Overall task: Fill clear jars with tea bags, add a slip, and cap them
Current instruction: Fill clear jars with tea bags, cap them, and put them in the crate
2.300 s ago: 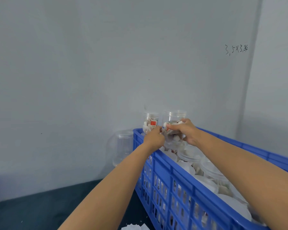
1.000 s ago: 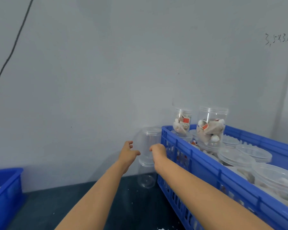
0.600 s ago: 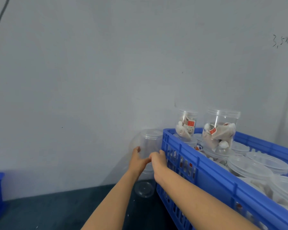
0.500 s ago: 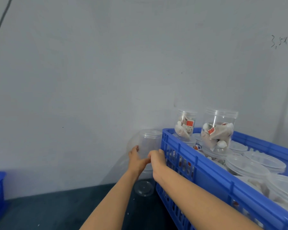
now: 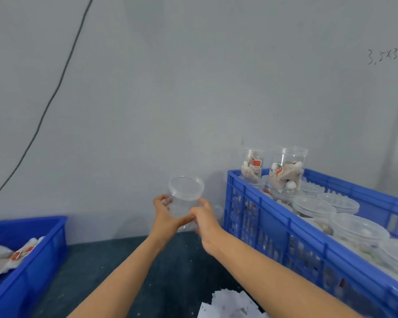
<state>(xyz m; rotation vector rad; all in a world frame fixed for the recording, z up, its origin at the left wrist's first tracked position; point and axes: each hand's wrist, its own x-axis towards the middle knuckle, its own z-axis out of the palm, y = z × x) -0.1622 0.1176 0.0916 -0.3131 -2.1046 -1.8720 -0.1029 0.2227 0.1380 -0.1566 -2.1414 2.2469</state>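
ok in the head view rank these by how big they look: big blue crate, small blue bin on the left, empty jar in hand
1. big blue crate
2. small blue bin, though cut off by the frame
3. empty jar, held in both hands

I've got an empty clear jar (image 5: 186, 200) held up off the dark table, tilted a bit, lid on top, gripped low between my left hand (image 5: 164, 216) and right hand (image 5: 205, 222), just left of two filled capped jars (image 5: 285, 171).
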